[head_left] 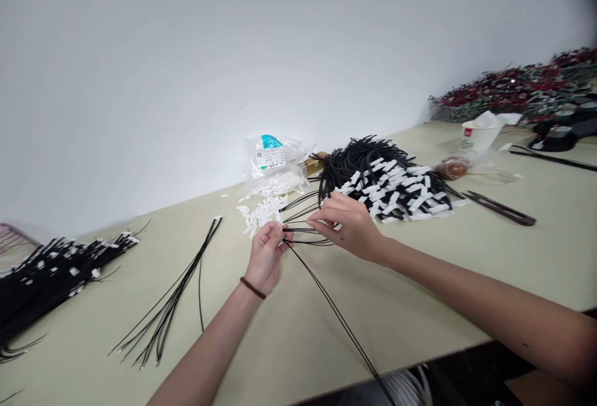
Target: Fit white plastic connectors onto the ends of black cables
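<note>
My left hand [267,252] is closed on a small white connector [279,216], mostly covered by the fingers. Thin black wires [336,304] come out of it; some fan to the right and others hang down over the table's front edge. On the right, my right hand [351,227] pinches at one of these black wires, thumb and forefinger together; its exact hold is partly hidden. Loose white connectors [263,212] lie scattered just behind my left hand. Close behind my right hand is a large heap of black wires with white connectors [396,182].
A clear plastic bag [273,163] of white parts leans at the wall. Left of my hands lie a small wire bundle [175,294] and a bigger black pile [60,269]. To the right are dark tweezers [504,208], a wrapped brown item [454,170] and a paper cup [480,135].
</note>
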`<state>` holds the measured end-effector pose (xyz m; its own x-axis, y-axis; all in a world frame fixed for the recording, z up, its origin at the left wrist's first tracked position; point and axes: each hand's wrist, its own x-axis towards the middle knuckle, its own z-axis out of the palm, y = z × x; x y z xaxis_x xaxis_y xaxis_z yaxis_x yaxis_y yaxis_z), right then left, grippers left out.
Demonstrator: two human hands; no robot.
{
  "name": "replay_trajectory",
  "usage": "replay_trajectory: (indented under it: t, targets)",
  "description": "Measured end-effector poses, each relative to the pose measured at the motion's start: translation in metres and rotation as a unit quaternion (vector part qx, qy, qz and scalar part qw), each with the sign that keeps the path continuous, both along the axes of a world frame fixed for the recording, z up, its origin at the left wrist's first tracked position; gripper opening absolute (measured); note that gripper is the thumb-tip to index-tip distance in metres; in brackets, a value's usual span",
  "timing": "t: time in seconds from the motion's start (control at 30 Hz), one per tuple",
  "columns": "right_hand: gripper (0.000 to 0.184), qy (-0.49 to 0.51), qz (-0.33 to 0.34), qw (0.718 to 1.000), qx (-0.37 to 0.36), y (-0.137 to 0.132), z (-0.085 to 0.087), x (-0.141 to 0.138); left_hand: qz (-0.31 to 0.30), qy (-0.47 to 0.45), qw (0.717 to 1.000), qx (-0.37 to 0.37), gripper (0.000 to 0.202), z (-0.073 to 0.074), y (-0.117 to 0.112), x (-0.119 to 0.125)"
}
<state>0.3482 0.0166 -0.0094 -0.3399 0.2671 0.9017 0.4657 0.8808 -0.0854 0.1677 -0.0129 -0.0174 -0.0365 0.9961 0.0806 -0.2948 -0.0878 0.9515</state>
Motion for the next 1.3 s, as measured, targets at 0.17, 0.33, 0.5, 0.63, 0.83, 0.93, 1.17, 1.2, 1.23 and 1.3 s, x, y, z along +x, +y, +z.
replay_trajectory:
  t: [0.17, 0.33, 0.5, 0.63, 0.83, 0.93, 1.17, 1.2, 1.23, 1.3]
  targets:
    - [0.016, -0.006, -0.004, 1.0, -0.003, -0.002, 0.001, -0.001, -0.005, 0.0, 1.0, 0.004, 0.024, 0.002, -0.002, 0.002]
    - [0.017, -0.004, -0.008, 1.0, -0.004, -0.004, 0.002, -0.001, -0.007, 0.006, 1.0, 0.008, 0.024, 0.003, -0.002, 0.002]
    - [0.014, -0.003, 0.005, 1.0, -0.009, -0.004, 0.002, -0.002, -0.007, 0.016, 1.0, 0.022, 0.022, 0.002, -0.002, 0.002]
    - [0.013, -0.003, 0.017, 1.0, -0.014, -0.006, 0.003, -0.002, -0.003, 0.026, 0.999, 0.028, 0.023, 0.003, -0.002, 0.002]
    - [0.015, -0.009, 0.012, 1.0, -0.021, -0.007, 0.003, -0.002, 0.003, 0.033, 0.999, 0.03, 0.025, 0.004, -0.004, 0.003]
    - [0.015, -0.015, 0.007, 1.0, -0.01, -0.006, 0.0, -0.003, -0.01, 0.038, 0.999, 0.031, 0.026, 0.005, -0.006, 0.005]
    - [0.018, -0.026, -0.004, 1.0, 0.005, -0.008, -0.003, -0.005, -0.014, 0.057, 0.998, 0.038, 0.028, 0.008, -0.009, 0.007]
    - [0.019, -0.021, -0.004, 1.0, 0.007, -0.009, -0.002, -0.006, -0.015, 0.064, 0.997, 0.041, 0.027, 0.009, -0.01, 0.008]
    - [0.019, -0.016, -0.003, 1.0, 0.008, -0.009, -0.002, -0.006, -0.019, 0.07, 0.996, 0.043, 0.027, 0.009, -0.01, 0.008]
    - [0.02, -0.01, -0.002, 1.0, 0.011, -0.01, -0.002, -0.006, -0.03, 0.076, 0.996, 0.045, 0.027, 0.009, -0.011, 0.009]
